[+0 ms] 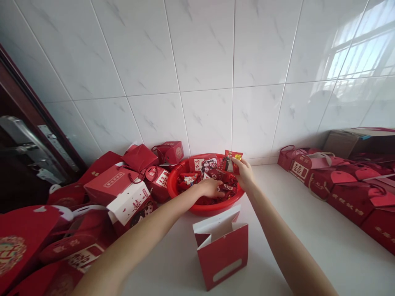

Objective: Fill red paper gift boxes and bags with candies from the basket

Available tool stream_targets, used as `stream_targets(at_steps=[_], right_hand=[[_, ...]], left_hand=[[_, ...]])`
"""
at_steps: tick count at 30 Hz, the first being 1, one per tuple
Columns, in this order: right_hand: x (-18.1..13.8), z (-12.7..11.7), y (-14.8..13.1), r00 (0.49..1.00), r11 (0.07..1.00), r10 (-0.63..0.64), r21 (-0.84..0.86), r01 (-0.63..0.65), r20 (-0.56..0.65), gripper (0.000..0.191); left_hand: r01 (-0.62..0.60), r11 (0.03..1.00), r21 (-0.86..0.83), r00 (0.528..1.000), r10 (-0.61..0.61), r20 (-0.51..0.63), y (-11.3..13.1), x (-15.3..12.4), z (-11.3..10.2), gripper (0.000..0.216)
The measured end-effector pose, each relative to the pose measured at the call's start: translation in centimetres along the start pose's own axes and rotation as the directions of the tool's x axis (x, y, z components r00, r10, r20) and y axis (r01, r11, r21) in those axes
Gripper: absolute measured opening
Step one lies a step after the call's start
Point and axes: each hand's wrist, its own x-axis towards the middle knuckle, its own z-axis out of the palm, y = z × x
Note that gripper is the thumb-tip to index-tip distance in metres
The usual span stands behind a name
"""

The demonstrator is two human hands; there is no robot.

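A red plastic basin (185,167) stands against the tiled wall, filled with small red wrapped packets (226,183). My left hand (211,188) reaches into the basin, palm down, fingers curled among the packets. My right hand (243,172) is raised over the basin's right side and pinches a small red packet (233,158) with a picture on it. In front of the basin an open red paper gift bag (222,244) with a white lining stands upright on the white counter (308,230).
Piles of red gift boxes and bags (117,185) lie at the left, some toppled. More red boxes (342,181) line the right side, with a brown carton (354,142) behind. A dark door with a metal handle (27,148) is at far left.
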Motion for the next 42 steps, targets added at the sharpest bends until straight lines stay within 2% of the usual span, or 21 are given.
stream_targets(at_steps=[7, 12, 17, 22, 25, 28, 30, 33, 36, 38, 42], right_hand=[[-0.1, 0.1, -0.1, 1.000, 1.000, 0.015, 0.000, -0.015, -0.013, 0.011], [-0.4, 0.2, -0.3, 1.000, 1.000, 0.008, -0.002, -0.008, -0.018, 0.013], [-0.4, 0.2, -0.2, 1.000, 1.000, 0.017, 0.014, -0.017, -0.025, 0.007], [-0.4, 0.2, -0.2, 1.000, 1.000, 0.020, 0.023, -0.019, -0.019, 0.008], [-0.4, 0.3, -0.3, 1.000, 0.999, 0.020, 0.028, -0.020, -0.015, 0.009], [-0.5, 0.3, -0.3, 1.000, 0.999, 0.018, 0.028, -0.017, -0.012, 0.010], [-0.5, 0.3, -0.4, 1.000, 0.999, 0.016, 0.029, -0.016, -0.006, 0.011], [-0.4, 0.2, -0.3, 0.999, 0.999, 0.021, 0.042, -0.022, 0.035, 0.011], [-0.1, -0.2, -0.4, 0.995, 0.995, 0.042, 0.089, -0.050, 0.095, 0.013], [-0.1, -0.5, -0.6, 0.987, 0.987, 0.073, 0.129, -0.092, 0.145, 0.014], [-1.5, -0.6, -2.3, 0.945, 0.979, 0.086, 0.147, -0.138, 0.315, 0.020]], left_hand=[[0.087, 0.996, -0.036, 0.988, -0.091, -0.122, -0.8, 0.2, 0.0, 0.015], [0.100, 0.988, -0.116, 0.961, -0.126, -0.246, -1.4, 0.4, -0.5, 0.031], [0.099, 0.960, -0.260, 0.927, -0.184, -0.328, -2.0, 0.5, -0.7, 0.030], [0.168, 0.958, -0.231, 0.879, -0.252, -0.405, -2.4, 0.5, -0.9, 0.035], [0.156, 0.949, -0.274, 0.854, -0.269, -0.446, -2.4, 0.5, -1.1, 0.035], [0.098, 0.927, -0.361, 0.833, -0.275, -0.480, -2.6, 0.5, -1.3, 0.034], [-0.008, 0.894, -0.449, 0.803, -0.262, -0.535, -2.7, 0.4, -1.5, 0.033], [-0.236, 0.778, -0.582, 0.740, -0.245, -0.627, -2.8, -0.2, -2.0, 0.034], [-0.385, 0.655, -0.651, 0.662, -0.295, -0.689, -2.4, -1.7, -2.3, 0.037], [-0.443, 0.607, -0.660, 0.615, -0.330, -0.716, -1.7, -3.2, -2.5, 0.038], [-0.484, 0.561, -0.672, 0.569, -0.382, -0.729, 0.0, -6.7, -2.6, 0.039]])
